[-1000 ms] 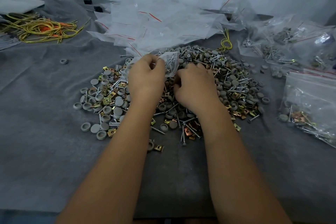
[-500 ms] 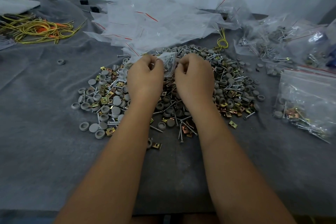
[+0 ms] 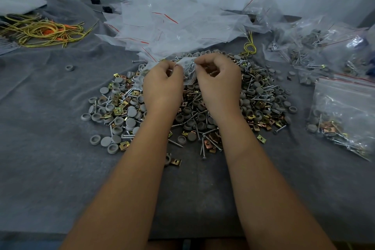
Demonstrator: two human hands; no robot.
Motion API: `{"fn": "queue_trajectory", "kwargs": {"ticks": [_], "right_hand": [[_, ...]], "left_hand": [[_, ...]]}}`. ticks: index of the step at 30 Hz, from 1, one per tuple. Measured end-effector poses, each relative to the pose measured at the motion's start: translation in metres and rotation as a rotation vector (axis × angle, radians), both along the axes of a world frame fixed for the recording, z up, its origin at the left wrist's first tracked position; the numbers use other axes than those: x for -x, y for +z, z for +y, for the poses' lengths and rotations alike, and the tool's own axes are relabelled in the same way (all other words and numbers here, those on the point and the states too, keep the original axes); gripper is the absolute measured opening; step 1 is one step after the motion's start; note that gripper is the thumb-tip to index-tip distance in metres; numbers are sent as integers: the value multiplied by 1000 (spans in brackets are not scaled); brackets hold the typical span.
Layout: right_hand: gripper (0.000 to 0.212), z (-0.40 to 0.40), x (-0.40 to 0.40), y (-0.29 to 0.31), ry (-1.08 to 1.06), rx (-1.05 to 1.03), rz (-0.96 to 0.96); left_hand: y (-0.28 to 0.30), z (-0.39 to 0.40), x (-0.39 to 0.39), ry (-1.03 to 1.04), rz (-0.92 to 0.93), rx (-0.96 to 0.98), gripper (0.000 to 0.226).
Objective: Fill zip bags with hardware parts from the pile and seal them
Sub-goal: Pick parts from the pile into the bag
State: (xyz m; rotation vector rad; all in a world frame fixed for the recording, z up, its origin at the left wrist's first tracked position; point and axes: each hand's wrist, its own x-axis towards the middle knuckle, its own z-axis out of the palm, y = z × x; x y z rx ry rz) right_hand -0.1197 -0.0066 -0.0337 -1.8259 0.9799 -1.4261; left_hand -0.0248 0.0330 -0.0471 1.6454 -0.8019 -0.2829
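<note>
My left hand [image 3: 162, 85] and right hand [image 3: 219, 85] each pinch the small zip bag [image 3: 188, 71] of screws above the pile [image 3: 253, 97]; sealing remains, I judge. Filled bags [image 3: 343, 115] lie right; most parts remain loose.

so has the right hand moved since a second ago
Yes. The right hand has gone from down in the pile up and left to the bag that the left hand holds, and now pinches its top.

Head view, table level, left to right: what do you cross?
Yellow wire bundle → lone grey cap → left hand → small zip bag → right hand → filled zip bag.
</note>
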Motion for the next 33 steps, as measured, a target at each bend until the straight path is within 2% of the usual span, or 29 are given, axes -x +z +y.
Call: {"fn": "queue_trajectory", "kwargs": {"ticks": [4, 7, 11, 15, 20, 25, 27, 30, 33], "right_hand": [[22, 2, -5, -3, 1, 28, 5], [19, 2, -10, -7, 0, 23, 53], [17, 0, -10, -9, -2, 22, 230], [19, 0, -7, -8, -34, 109, 431], [20, 6, -7, -4, -28, 105, 275], [25, 0, -8, -7, 50, 38, 492], [25, -3, -8, -9, 53, 29, 516], [25, -2, -7, -8, 66, 56, 468], [24, 3, -5, -4, 25, 101, 219]], "left_hand": [[3, 2, 1, -19, 17, 24, 22], [4, 3, 2, -32, 28, 65, 19], [6, 3, 2, -11, 59, 158, 18], [4, 1, 1, -16, 59, 152, 21], [3, 2, 3, -80, 47, 161, 21], [3, 1, 3, -68, 59, 162, 22], [2, 1, 3, -61, 65, 153, 22], [2, 1, 2, -41, 74, 156, 20], [2, 0, 0, 0, 78, 178, 14]]}}
